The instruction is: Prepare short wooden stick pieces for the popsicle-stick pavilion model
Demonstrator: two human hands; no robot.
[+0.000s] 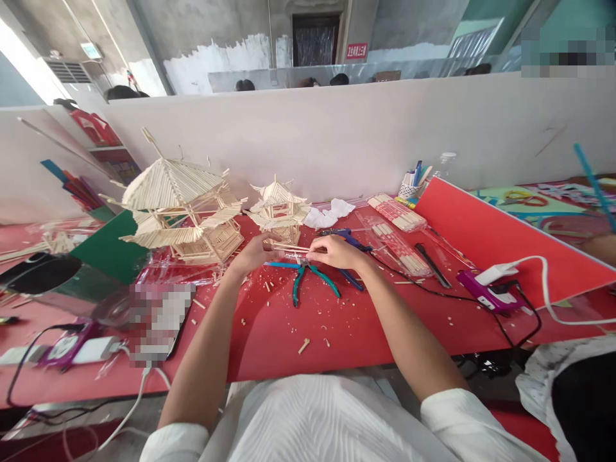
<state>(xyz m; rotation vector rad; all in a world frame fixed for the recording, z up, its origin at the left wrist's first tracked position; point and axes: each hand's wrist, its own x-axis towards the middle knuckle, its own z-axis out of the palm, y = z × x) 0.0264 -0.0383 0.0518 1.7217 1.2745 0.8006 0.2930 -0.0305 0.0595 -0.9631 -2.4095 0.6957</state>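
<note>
Thin wooden sticks (291, 247) stretch level between my hands, just in front of the small stick-built pagoda model (279, 210). My left hand (255, 254) pinches their left end. My right hand (335, 251) has its fingers closed on the right end. Below the sticks, pliers with teal handles (299, 282) lie on the red table (269, 346), their jaws near my fingers. A blue glue gun (353, 239) lies just beyond my right hand, partly hidden by it. To the left stands a larger pagoda model (166, 186) with a wide stick roof.
Packs of wooden sticks (397, 213) and a black-handled tool (433, 265) lie at the right. A red board (505, 237) leans behind a purple power strip (491, 292). A phone (180, 314) charges at left. Wood scraps litter the tabletop. Another person's sleeve (543, 366) shows at lower right.
</note>
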